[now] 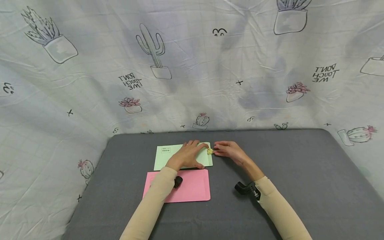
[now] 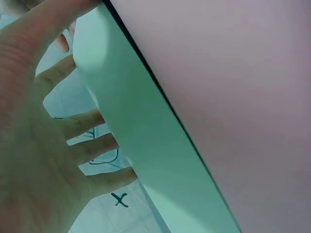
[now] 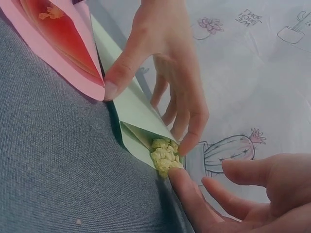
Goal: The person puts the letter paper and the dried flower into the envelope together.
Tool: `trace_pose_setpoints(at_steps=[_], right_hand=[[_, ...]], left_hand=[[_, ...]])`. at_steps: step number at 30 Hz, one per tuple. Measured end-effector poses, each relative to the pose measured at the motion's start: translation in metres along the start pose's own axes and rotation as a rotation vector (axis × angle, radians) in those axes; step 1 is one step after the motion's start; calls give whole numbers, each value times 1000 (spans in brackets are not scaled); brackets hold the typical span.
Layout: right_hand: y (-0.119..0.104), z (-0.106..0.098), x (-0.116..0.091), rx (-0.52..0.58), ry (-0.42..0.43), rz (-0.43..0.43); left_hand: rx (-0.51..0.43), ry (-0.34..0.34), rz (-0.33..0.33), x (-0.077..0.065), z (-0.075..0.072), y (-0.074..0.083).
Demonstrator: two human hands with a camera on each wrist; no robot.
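A pale green envelope lies on the table, its right-hand end gaping in the right wrist view. My left hand spans it, thumb at the near edge and fingertips along the far edge, squeezing it across its width. In the envelope's mouth sits a small bumpy yellow clump, like a dried flower. With a fingertip, my right hand touches the clump's outer side; its other fingers are apart from it. Nearer to me, a pink envelope lies partly under the left forearm.
The right wrist view shows the pink envelope's end gaping, with a red inside and an orange piece there. Grey cloth covers the table. Behind it hangs a white curtain printed with cacti. A black wrist camera sits on the right forearm.
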State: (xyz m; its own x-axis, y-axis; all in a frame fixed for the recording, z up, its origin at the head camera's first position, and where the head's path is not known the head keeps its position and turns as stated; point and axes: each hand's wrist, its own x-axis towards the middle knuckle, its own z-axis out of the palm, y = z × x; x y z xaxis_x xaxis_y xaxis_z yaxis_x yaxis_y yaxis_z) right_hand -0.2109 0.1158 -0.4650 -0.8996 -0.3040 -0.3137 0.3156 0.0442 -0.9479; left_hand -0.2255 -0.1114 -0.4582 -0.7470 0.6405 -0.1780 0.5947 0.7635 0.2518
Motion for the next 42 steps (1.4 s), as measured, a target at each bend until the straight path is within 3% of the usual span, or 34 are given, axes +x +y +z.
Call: trace_pose_setpoints(at_steps=[42], right_hand=[[8, 20, 6, 22, -85, -17]], left_hand=[[-22, -22, -43, 0, -2, 4]])
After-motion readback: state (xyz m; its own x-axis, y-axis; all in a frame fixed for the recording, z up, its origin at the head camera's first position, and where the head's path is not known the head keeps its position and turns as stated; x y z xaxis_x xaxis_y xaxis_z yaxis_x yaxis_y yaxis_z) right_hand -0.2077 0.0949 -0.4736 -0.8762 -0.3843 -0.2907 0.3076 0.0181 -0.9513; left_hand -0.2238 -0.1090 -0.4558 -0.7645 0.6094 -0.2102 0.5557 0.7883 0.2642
